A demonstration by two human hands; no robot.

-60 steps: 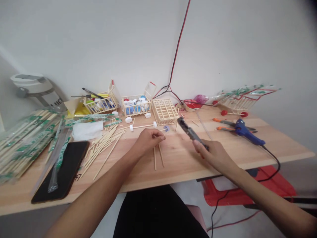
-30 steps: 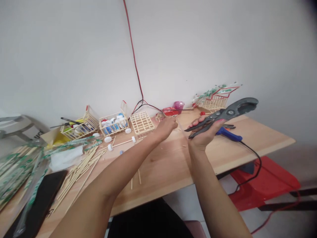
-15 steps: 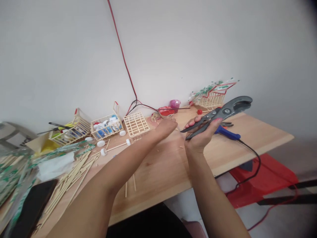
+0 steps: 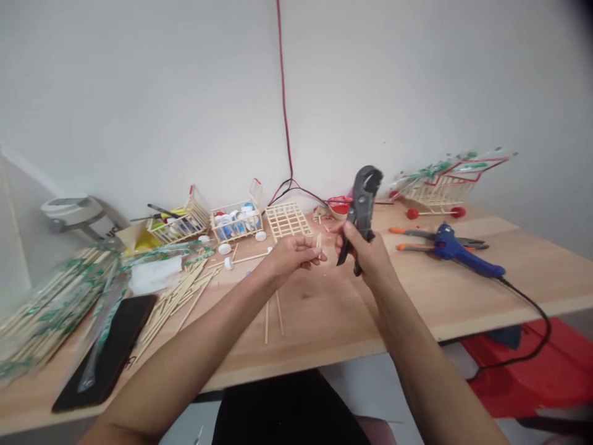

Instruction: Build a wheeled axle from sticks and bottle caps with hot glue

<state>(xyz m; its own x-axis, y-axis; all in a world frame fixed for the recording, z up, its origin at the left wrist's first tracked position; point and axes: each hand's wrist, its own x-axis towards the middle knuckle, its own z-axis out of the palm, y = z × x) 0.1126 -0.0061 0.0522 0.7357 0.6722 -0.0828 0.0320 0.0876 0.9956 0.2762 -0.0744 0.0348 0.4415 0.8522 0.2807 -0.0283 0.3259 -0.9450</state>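
Between the fingertips of my left hand are short pieces of wooden stick, held upright. My right hand is wrapped round a grey cutter, its curved jaw pointing up and its handles pointing down. The two hands are close together but apart above the table. Just behind my left hand, a wooden stick lattice lies on the table. Two long loose sticks lie below it, nearer the front edge.
Left are small stick carts holding bottle caps, loose sticks, a black phone and bagged sticks. Right are a blue glue gun with a cord, orange-handled pliers and a red-wheeled cart. A red bowl stands behind.
My left hand has drawn back from near the red bowl and now holds short stick pieces. The cutter in my right hand has turned from slanting right to upright. The view has shifted rightward.
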